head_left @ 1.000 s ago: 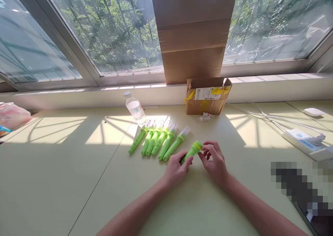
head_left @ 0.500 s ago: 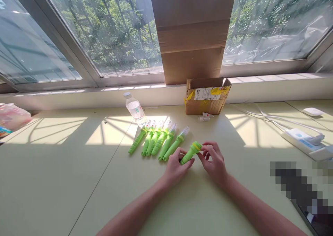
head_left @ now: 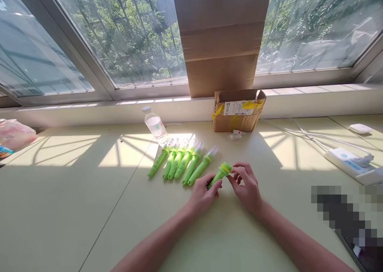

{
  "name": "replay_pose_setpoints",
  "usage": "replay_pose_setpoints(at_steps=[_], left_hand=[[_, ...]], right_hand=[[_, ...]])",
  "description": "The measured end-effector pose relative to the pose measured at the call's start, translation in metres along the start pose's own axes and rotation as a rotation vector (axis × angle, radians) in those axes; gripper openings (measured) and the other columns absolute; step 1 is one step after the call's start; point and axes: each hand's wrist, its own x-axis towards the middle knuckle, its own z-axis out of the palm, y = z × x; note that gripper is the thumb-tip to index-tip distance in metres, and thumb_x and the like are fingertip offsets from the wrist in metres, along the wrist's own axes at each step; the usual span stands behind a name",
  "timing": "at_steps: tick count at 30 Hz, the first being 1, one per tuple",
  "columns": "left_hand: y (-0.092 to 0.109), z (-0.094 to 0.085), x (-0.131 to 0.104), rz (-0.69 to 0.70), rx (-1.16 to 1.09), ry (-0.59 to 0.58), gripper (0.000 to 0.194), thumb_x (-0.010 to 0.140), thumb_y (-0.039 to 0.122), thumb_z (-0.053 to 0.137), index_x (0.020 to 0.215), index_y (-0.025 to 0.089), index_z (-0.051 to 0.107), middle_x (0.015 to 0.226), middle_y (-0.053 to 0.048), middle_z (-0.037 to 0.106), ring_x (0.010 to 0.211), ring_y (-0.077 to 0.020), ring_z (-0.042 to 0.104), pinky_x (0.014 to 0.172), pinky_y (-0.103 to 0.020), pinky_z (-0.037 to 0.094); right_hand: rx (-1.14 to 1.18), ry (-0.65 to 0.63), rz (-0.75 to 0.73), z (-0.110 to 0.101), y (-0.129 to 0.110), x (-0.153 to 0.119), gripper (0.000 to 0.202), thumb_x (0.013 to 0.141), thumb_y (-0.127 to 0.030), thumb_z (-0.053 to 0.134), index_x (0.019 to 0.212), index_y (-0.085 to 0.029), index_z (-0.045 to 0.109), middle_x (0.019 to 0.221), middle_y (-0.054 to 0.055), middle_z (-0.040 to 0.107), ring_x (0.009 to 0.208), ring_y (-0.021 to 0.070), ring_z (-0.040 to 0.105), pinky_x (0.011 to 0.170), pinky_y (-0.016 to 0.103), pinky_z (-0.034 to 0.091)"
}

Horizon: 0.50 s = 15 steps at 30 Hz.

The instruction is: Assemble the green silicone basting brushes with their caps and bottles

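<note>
My left hand [head_left: 203, 192] is wrapped round the lower part of a green plastic tube [head_left: 220, 175], which tilts up to the right. The tube has a wide ribbed collar with a yellow band, and no clear tip shows on it. At the collar's right side, my right hand [head_left: 247, 186] pinches the edge between thumb and index finger; its other fingers are curled. Beyond my left hand lies a slanted row of several similar green tubes [head_left: 184, 164], each with a clear tip. The nearest of these is a green tube [head_left: 200, 171] just past my left knuckles.
A clear bottle [head_left: 155, 125] with a white cap stands behind the row. Small clear pieces [head_left: 234, 136] lie before an open cardboard box [head_left: 236, 118]. On the right are a power strip [head_left: 347, 162], cables and a white device [head_left: 360, 128]. A pink bag [head_left: 14, 133] sits far left.
My left thumb has shifted up along the tube and the left fingers have changed their grip a little. The right hand and the row of tubes look the same.
</note>
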Motion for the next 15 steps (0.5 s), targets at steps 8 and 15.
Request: replay_pose_setpoints(at_steps=[8,15], left_hand=[[-0.0062,-0.0015,0.0007,-0.01,-0.009,-0.054,0.041,0.091,0.048,0.043,0.074,0.015,0.06,0.045,0.004,0.045,0.042,-0.0087,0.043,0.047,-0.021,0.033],[-0.0077,-0.001,0.0026,-0.008,-0.061,-0.009,0.03,0.082,0.045,0.059,0.089,0.016,0.055,0.053,0.006,0.05,0.043,-0.0068,0.04,0.044,-0.02,0.03]], right_hand=[[0.012,-0.019,0.033,-0.0007,-0.0008,0.0026,0.003,0.09,-0.017,0.058,0.09,-0.02,0.058,0.1,0.005,0.052,0.056,0.0071,0.054,0.047,0.022,0.047],[0.027,-0.043,0.023,0.0,-0.0008,0.0024,0.004,0.089,-0.017,0.058,0.091,-0.02,0.056,0.1,0.005,0.052,0.055,0.0071,0.054,0.047,0.022,0.047]])
